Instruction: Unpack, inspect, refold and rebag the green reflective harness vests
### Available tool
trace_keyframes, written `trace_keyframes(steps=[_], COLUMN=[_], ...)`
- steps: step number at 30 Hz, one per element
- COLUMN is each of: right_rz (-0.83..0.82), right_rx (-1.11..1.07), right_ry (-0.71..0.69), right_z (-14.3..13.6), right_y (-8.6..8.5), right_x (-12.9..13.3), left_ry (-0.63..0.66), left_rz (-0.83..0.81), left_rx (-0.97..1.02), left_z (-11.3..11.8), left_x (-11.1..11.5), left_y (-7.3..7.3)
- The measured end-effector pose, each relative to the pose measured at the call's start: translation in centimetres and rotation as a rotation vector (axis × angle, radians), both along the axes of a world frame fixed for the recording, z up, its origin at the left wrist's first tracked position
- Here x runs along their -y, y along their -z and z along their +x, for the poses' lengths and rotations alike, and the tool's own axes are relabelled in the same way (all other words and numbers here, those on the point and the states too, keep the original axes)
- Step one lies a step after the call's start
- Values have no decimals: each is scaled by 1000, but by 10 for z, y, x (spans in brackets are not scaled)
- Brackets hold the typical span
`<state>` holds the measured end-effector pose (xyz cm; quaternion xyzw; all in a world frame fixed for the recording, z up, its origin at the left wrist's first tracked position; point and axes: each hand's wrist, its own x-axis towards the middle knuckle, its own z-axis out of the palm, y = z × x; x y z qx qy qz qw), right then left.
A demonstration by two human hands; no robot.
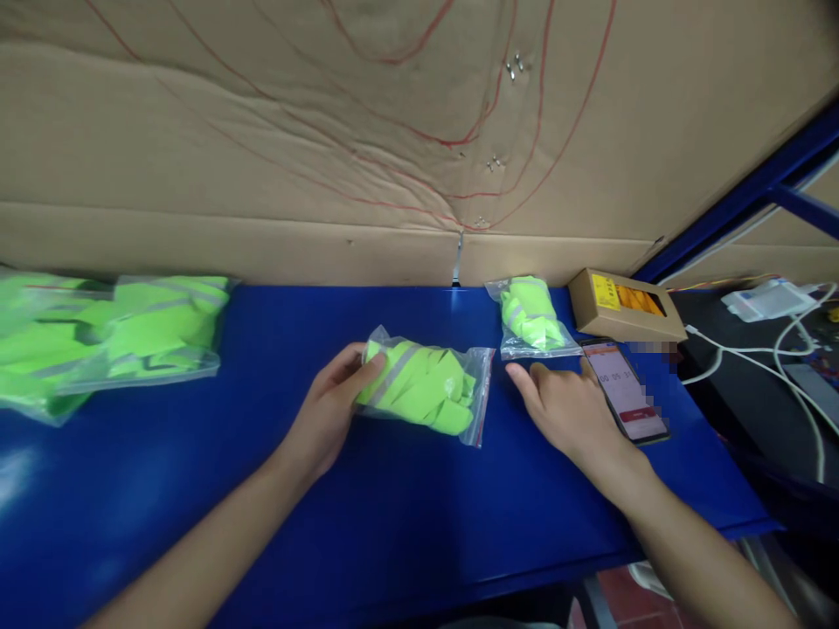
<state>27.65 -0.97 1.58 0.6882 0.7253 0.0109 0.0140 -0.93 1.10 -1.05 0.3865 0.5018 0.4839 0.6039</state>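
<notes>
My left hand [334, 402] grips one end of a clear zip bag [419, 384], thumb on top. Inside is folded neon-green fabric with grey reflective strips. The bag's red-lined zip edge points right. To the right, my right hand [567, 406] hovers or rests palm down, its thumb stretched out and apart from the partly hidden fingers. It appears to hold nothing. Just beyond it lies a smaller-looking zip bag [530, 314] of the same green fabric. A phone [626, 389] showing a timer sits beside this hand, its left edge close to the fingers.
More zip bags of green fabric [163, 328] overlap at the left of the blue table [275, 524]. A cardboard box [622, 306] with a yellow label stands at the back right. White cables [740, 351] run over a dark surface beyond. A cardboard wall [262, 175] borders the back.
</notes>
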Motion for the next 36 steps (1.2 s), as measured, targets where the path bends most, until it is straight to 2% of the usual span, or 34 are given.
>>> trace_keyframes(steps=[3, 9, 14, 20, 23, 26, 30, 33, 36], right_rz=[-84, -113, -184, -159, -114, -93, -118, -52, -29], right_rx=[3, -52, -76, 47, 69, -88, -408, -717, -1060], right_ry=[89, 202, 247, 267, 156, -39, -249, -299, -294], right_z=[11, 31, 37, 21, 1, -15, -20, -17, -16], right_y=[-1, -9, -14, -17, -16, -7, 8, 11, 6], right_x=[-11, -20, -25, -16, -2, 11, 17, 17, 18], left_ry=[-5, -3, -8, -7, 9, 27, 57, 49, -26], left_rz=[5, -24, -30, -41, -19, 0, 11, 47, 52], left_rx=[-4, -3, 9, -11, -9, -2, -6, -35, -58], left_z=[-1, 0, 2, 1, 0, 1, 2, 0, -2], left_x=[0, 1, 2, 2, 0, 0, 3, 4, 2], left_y=[1, -2, -4, -2, 1, 4, 6, 6, 5])
